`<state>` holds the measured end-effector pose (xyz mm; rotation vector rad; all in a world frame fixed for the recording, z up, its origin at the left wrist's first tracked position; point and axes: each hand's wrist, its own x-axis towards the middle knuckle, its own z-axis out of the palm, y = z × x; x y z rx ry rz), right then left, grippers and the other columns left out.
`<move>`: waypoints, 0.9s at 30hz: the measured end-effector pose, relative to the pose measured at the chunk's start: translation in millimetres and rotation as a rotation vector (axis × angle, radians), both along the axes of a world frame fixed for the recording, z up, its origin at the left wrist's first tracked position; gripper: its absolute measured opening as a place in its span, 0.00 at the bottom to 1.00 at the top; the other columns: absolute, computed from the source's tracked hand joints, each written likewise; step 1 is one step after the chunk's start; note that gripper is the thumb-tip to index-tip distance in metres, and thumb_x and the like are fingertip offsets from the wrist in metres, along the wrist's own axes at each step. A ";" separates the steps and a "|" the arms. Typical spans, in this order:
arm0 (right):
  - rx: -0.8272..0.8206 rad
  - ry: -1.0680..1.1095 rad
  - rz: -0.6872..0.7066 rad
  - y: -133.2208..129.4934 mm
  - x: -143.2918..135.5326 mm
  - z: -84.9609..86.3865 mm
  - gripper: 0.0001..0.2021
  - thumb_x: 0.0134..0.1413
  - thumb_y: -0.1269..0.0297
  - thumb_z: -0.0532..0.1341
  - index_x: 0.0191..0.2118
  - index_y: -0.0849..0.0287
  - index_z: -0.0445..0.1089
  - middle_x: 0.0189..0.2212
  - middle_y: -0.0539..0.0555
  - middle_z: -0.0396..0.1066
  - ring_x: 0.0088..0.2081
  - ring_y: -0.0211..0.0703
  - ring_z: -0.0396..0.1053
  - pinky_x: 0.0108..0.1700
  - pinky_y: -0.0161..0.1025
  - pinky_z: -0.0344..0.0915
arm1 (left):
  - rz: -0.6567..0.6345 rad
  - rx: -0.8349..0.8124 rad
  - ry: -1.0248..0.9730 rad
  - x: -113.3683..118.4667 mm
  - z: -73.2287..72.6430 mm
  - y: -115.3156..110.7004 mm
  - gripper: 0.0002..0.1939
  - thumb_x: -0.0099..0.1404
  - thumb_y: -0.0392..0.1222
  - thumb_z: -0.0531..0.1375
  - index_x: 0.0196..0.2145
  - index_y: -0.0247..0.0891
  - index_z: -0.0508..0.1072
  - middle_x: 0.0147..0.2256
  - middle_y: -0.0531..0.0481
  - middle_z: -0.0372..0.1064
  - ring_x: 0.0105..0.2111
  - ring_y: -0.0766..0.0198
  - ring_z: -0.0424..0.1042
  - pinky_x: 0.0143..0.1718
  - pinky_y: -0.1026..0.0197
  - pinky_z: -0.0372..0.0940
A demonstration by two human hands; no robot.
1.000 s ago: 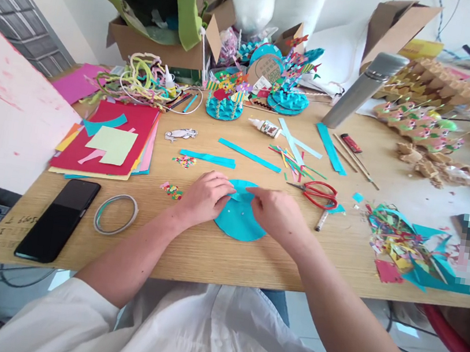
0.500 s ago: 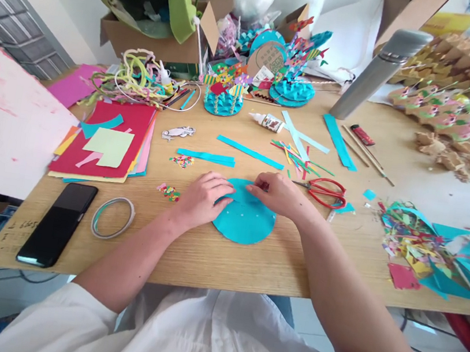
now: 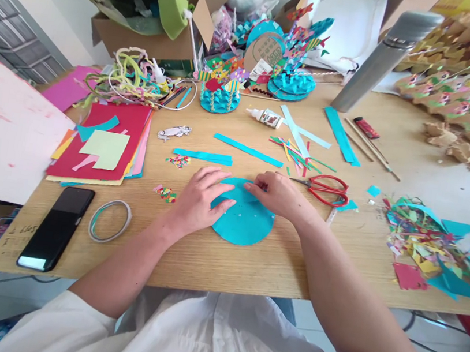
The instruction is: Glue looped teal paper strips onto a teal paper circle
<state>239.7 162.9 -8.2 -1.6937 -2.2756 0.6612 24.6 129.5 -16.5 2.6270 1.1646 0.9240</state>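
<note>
A round blue paper disc (image 3: 243, 224) with small pale specks lies flat on the table. Over its left edge is my left hand (image 3: 203, 199), fingers stretched and thumb spread apart from them, nothing between. My right hand (image 3: 274, 193) rests at the disc's upper right edge, with curled fingers pinched together; whatever they may hold is hidden. Beyond the hands lie blue paper strips (image 3: 247, 150) and a pair of red-handled scissors (image 3: 327, 190). Two small piles of colourful paper bits (image 3: 165, 193) sit left of the disc.
A glue bottle (image 3: 265, 117), thin coloured strips (image 3: 299, 155) and a grey flask (image 3: 365, 72) stand or lie farther back. Paper sheets (image 3: 137, 127), a phone (image 3: 55, 226) and a tape roll (image 3: 110, 221) are at left. Paper scraps (image 3: 423, 237) are heaped at right.
My left thumb has opened away from the fingers, and the left hand has shifted slightly up off the disc. My right hand stays nearly the same. The camera view has shifted a little.
</note>
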 end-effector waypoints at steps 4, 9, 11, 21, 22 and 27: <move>-0.053 0.168 -0.104 2.7 4.1 0.5 0.26 0.66 0.49 0.47 0.28 0.61 0.72 0.28 0.56 0.76 0.29 0.40 0.70 0.32 0.35 0.59 | 0.108 0.019 0.113 12.2 24.8 -24.1 0.16 0.70 0.48 0.56 0.46 0.34 0.76 0.58 0.37 0.65 0.64 0.43 0.54 0.62 0.37 0.57; -0.148 0.371 -0.200 7.7 10.3 -5.6 0.30 0.68 0.47 0.43 0.38 0.64 0.75 0.40 0.61 0.78 0.42 0.46 0.75 0.44 0.38 0.66 | 0.190 -0.008 0.228 32.7 24.0 -50.7 0.18 0.70 0.49 0.55 0.48 0.34 0.75 0.64 0.35 0.55 0.67 0.35 0.44 0.63 0.30 0.50; -0.173 0.389 -0.213 9.3 12.3 -9.7 0.31 0.67 0.45 0.43 0.38 0.64 0.76 0.41 0.62 0.78 0.43 0.47 0.76 0.46 0.39 0.67 | 0.218 -0.023 0.252 38.9 14.6 -55.1 0.19 0.70 0.50 0.54 0.49 0.34 0.75 0.65 0.34 0.55 0.67 0.33 0.43 0.62 0.28 0.49; -0.191 0.318 -0.215 6.4 13.7 -3.4 0.33 0.67 0.44 0.41 0.34 0.63 0.76 0.35 0.62 0.78 0.38 0.47 0.75 0.43 0.39 0.66 | 0.283 -0.096 0.295 49.4 -2.3 -53.6 0.22 0.71 0.52 0.52 0.52 0.34 0.74 0.65 0.35 0.55 0.67 0.33 0.44 0.62 0.26 0.48; -0.192 0.312 -0.211 5.9 13.7 -1.9 0.33 0.67 0.44 0.41 0.34 0.63 0.76 0.35 0.62 0.78 0.38 0.47 0.75 0.42 0.38 0.66 | 0.287 -0.096 0.292 49.7 -2.6 -53.5 0.22 0.71 0.51 0.52 0.52 0.35 0.73 0.65 0.35 0.55 0.67 0.33 0.44 0.62 0.26 0.49; -0.190 0.291 -0.187 5.5 13.8 0.5 0.32 0.67 0.46 0.41 0.34 0.63 0.75 0.36 0.62 0.78 0.38 0.47 0.75 0.42 0.38 0.65 | 0.293 -0.091 0.291 50.9 -5.1 -53.1 0.22 0.71 0.51 0.52 0.52 0.34 0.73 0.64 0.34 0.55 0.67 0.33 0.44 0.62 0.26 0.49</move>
